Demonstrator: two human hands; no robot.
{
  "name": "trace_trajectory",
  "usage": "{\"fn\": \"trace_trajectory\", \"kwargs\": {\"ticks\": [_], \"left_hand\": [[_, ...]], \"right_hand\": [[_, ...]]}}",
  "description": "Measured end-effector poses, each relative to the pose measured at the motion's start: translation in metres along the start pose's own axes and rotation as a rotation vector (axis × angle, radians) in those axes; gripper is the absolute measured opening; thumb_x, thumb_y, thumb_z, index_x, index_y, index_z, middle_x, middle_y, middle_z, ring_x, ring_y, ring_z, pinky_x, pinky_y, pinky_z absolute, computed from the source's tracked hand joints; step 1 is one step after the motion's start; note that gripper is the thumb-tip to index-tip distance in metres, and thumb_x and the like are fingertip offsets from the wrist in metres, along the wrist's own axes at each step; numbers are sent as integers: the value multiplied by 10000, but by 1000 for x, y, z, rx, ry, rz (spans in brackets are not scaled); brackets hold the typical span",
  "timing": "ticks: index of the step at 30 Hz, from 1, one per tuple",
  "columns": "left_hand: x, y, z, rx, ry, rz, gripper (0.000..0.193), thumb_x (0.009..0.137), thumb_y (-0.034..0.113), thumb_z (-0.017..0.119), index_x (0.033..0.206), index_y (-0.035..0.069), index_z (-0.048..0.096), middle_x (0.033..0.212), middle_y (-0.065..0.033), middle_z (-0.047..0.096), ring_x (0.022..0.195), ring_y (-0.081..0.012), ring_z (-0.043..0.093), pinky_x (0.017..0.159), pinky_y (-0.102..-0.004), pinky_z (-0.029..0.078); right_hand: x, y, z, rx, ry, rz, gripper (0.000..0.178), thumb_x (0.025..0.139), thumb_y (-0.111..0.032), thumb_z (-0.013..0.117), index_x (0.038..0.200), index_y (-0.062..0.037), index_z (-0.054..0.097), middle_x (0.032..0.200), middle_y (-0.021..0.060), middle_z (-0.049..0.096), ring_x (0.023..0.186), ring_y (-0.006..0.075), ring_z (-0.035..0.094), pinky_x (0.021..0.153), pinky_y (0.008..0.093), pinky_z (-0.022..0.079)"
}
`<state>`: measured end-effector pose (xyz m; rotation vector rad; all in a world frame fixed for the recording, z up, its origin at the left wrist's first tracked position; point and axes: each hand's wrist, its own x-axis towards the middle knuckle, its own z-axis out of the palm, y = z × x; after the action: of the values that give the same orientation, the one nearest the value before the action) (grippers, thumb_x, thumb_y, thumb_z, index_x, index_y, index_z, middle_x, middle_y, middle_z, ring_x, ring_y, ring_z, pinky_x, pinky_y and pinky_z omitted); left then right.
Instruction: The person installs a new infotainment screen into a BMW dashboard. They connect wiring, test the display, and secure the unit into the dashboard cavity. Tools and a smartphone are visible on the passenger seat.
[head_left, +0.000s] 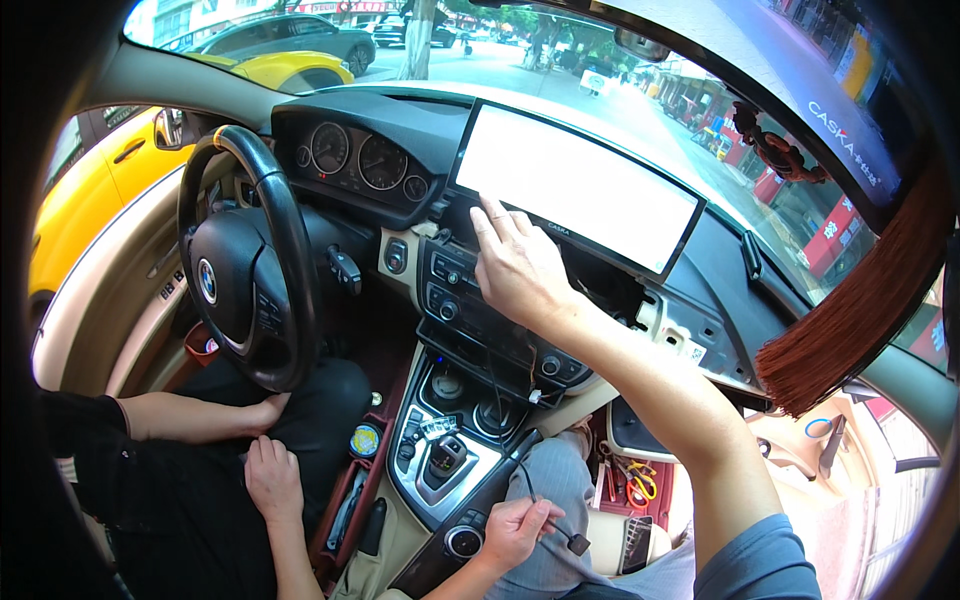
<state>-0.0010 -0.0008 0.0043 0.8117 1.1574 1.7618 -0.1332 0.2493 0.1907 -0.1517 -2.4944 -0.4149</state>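
Widescreen car display (580, 185), lit plain white inside a black frame, stands upright on the middle of the dashboard (710, 285). The person's right hand (525, 265) reaches up to its lower left corner, with the index and middle fingers extended and slightly apart; whether the fingertip touches the glass cannot be told. Under the display, an opening in the dashboard shows on the right, and the climate control panel (455, 287) sits below the hand. The person's left hand (512, 535), low over the grey-trousered leg (550, 480), pinches a thin black cable (522, 470) between thumb and fingers, a small square black connector (578, 544) hanging just beside it. Left of that hand is the gear selector (447, 455) in its silver console. Yellow-handled pliers (641, 484) lie among tools in a red tray to the right. Farther left, a co-worker in black sits behind the steering wheel (228, 265), one hand (274, 480) resting near the thigh. Outside the driver's window stands a yellow car (115, 195).
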Motion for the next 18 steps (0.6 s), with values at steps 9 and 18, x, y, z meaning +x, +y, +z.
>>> {"fn": "trace_trajectory", "kwargs": {"ticks": [9, 18], "left_hand": [[0, -1, 0, -19, 1, 3, 457, 1097, 312, 518, 917, -23, 771, 747, -45, 708, 634, -94, 658, 572, -216, 489], [-1, -3, 1, -26, 12, -28, 445, 1097, 304, 521, 925, -24, 768, 752, -49, 712, 633, -93, 658, 572, -214, 488]], "right_hand": [[10, -2, 3, -1, 40, 1, 593, 845, -91, 647, 1383, 128, 525, 1464, 323, 506, 1108, 382, 634, 890, 418, 553], [39, -6, 8, 118, 73, 40, 579, 876, -57, 575, 1401, 164, 470, 1452, 364, 493, 1246, 475, 591, 1030, 479, 510]]}}
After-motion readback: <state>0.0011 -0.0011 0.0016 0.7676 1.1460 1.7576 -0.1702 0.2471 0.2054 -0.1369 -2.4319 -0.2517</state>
